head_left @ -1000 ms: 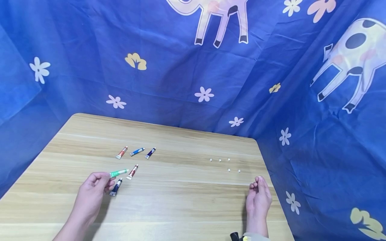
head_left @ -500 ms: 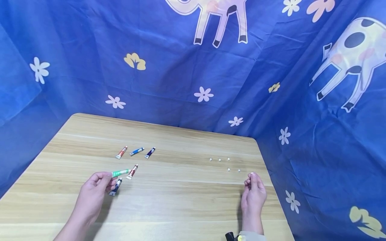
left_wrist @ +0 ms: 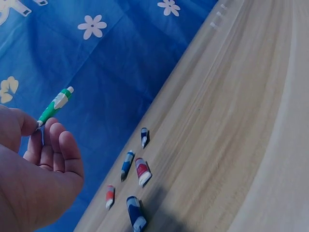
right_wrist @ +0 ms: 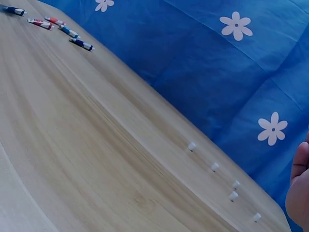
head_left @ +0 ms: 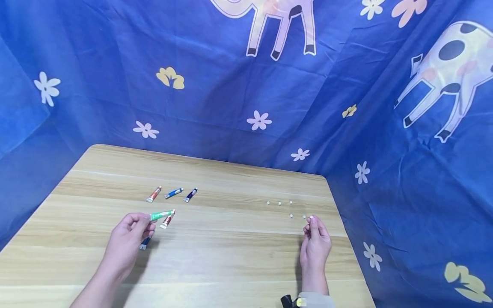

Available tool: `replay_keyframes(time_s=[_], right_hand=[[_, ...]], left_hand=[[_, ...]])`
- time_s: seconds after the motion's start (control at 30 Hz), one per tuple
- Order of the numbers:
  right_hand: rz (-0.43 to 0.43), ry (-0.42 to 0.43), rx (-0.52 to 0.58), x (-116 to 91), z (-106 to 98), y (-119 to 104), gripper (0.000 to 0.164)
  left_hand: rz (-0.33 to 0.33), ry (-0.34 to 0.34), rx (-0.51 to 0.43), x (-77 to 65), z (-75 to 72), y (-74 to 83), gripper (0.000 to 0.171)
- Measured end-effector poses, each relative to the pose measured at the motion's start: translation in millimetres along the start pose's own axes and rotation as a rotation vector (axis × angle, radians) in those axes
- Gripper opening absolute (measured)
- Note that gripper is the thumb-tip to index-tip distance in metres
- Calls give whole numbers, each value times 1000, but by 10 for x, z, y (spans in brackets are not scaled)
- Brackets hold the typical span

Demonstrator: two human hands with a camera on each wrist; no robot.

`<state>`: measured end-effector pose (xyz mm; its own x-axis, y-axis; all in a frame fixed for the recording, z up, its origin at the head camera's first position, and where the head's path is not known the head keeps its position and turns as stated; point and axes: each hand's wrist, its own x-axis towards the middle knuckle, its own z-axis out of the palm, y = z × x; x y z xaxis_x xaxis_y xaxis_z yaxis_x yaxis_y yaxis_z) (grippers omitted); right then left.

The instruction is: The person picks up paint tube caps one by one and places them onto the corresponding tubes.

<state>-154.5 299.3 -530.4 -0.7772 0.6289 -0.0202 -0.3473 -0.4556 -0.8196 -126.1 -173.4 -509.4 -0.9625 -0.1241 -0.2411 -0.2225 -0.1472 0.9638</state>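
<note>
My left hand (head_left: 127, 241) pinches a green paint tube (head_left: 161, 215) by its flat tail, the white nozzle end pointing right, held above the table. Below and around it lie a dark red tube (head_left: 167, 220) and a dark blue tube (head_left: 145, 244), partly hidden by the fingers. At the right, my right hand (head_left: 316, 248) pinches a small white cap (head_left: 311, 217) between thumb and fingertips. Several similar white caps (head_left: 279, 203) lie just beyond that hand. In the right wrist view only an edge of the right hand (right_wrist: 298, 193) shows.
An orange-red tube (head_left: 154, 194), a blue tube (head_left: 174, 193) and a dark violet-blue tube (head_left: 191, 194) lie farther back on the wooden table (head_left: 231, 256). A blue patterned cloth (head_left: 215, 98) hangs behind the table and along its sides.
My left hand has carried the green tube a little right and up, over the dark red tube. My right hand has moved left and forward, close to the loose caps.
</note>
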Motion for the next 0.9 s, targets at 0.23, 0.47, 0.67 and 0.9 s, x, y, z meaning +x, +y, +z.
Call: replay_keyframes(time_s=[0.23, 0.47, 0.67, 0.9], right_hand=[[1, -30, -35, -46, 48, 51, 10], [-14, -46, -119, -110, 107, 103, 11], [-4, -86, -141, -158, 155, 162, 11], [8, -105, -181, -211, 220, 210, 12]], left_hand=[[-25, -4, 28, 10, 73, 29, 11], [-15, -20, 25, 22, 110, 15, 12], [-22, -32, 31, 24, 141, 16, 12], [-42, -34, 52, 41, 210, 17, 12]])
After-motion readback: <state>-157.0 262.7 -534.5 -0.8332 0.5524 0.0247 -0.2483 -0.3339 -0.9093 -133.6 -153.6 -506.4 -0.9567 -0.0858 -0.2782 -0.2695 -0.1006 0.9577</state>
